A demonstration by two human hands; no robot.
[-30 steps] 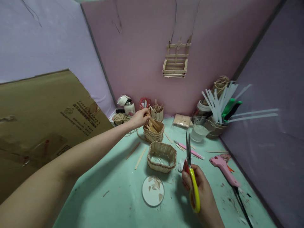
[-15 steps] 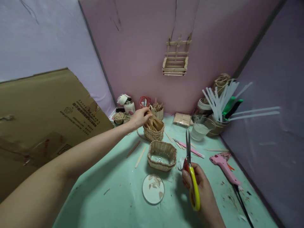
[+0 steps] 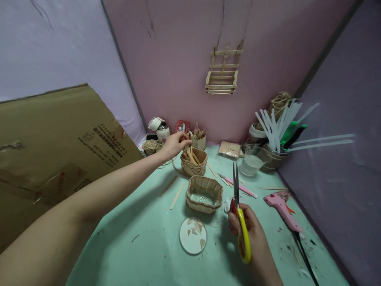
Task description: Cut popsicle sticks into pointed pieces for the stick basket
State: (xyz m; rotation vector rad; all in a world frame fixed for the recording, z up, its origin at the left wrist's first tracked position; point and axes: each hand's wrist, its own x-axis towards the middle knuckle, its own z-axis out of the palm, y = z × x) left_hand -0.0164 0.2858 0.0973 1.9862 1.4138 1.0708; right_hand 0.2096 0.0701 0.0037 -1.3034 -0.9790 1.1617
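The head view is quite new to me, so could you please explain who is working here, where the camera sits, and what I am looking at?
There is no machine here: a person works with two bare hands, seen from a camera worn on the head, looking forward and down. The right hand holds scissors with a yellow handle, blades pointing away from the person. The left hand is at a basket of wooden sticks; whether it grips one is hard to tell. On the pale green table, a second basket sits nearer, then a round white disc bearing small brown pieces. A pink glue gun lies to the right, and a clear cup stands farther back.
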